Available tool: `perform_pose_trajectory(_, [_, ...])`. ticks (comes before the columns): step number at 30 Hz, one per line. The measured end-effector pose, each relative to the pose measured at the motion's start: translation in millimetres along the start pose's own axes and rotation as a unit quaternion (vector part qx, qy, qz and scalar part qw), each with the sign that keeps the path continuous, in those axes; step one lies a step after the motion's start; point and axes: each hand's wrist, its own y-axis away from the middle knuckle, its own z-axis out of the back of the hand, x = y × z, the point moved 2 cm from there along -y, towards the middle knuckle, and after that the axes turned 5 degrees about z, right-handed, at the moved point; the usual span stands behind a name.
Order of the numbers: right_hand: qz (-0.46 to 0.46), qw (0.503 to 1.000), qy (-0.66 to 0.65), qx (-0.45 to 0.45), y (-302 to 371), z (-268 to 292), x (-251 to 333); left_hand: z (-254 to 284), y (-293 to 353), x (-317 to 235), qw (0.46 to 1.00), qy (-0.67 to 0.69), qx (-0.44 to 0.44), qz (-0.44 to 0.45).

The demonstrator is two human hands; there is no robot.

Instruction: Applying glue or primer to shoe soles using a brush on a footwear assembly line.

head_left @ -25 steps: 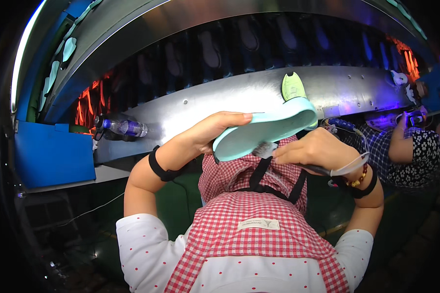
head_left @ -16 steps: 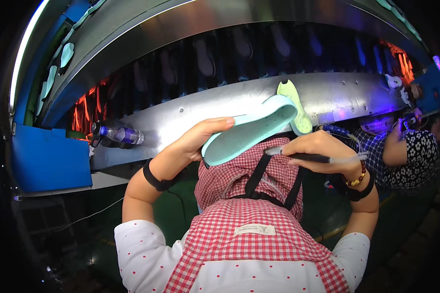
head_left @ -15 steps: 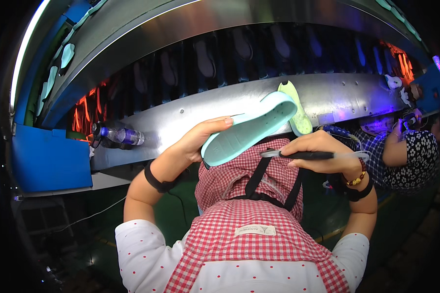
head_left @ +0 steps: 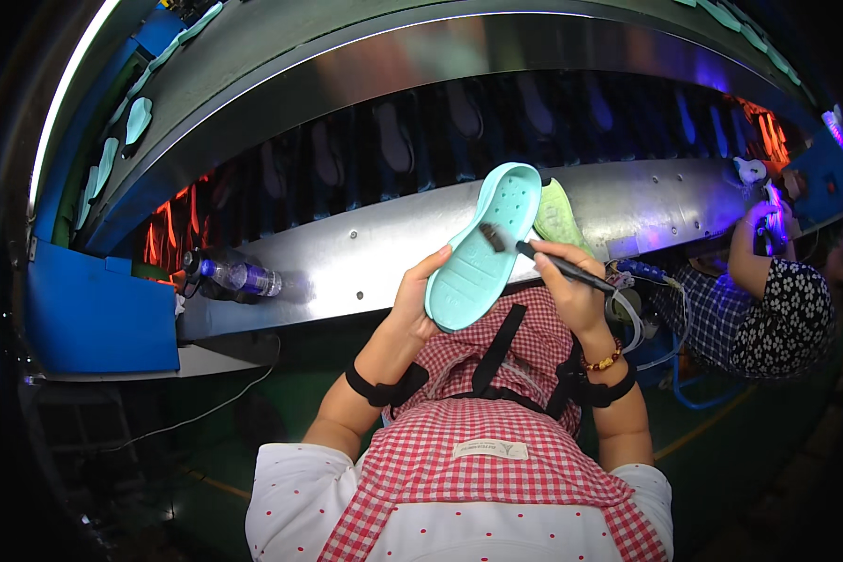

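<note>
My left hand [head_left: 416, 292] grips a light-blue shoe sole [head_left: 473, 281] by its heel-end edge, with the hollow inner side facing me and the toe end pointing up and away. In my right hand [head_left: 576, 290] is a brush [head_left: 579, 273] with a black handle, its dark bristles over the middle of the sole's inner face; whether they touch it I cannot tell. A pale hose runs down behind the right wrist, and where it joins is hidden. Just behind the blue sole, a yellow-green shoe sole [head_left: 557, 214] rests on the metal ledge, partly covered.
A metal ledge [head_left: 337, 248] runs across in front, below a dark machine opening with hanging soles. A clear bottle [head_left: 239, 278] lies at its left, near a blue machine box [head_left: 98, 309]. Light-blue soles [head_left: 139, 120] lie on the belt above. Another person [head_left: 768, 300] works at the right.
My left hand has turned the blue sole more upright, its inside now facing me. My right hand has moved left, bringing the brush over the sole.
</note>
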Motion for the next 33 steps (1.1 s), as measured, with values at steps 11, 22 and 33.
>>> perform_pose_trajectory(11, [0.192, 0.951, 0.242, -0.012, -6, -35, -3, -7, -6, 7, 0.999, -0.019, -0.02, -0.03])
perform_pose_trajectory(22, [0.026, 0.963, -0.267, -0.035, 31, 35, 3, -6, 52, -75, 0.97, -0.152, 0.048, -0.184])
perform_pose_trajectory(33, [-0.086, 0.933, -0.332, -0.107, 11, 22, -27, -10, 95, -376, 0.833, 0.218, 0.094, -0.499])
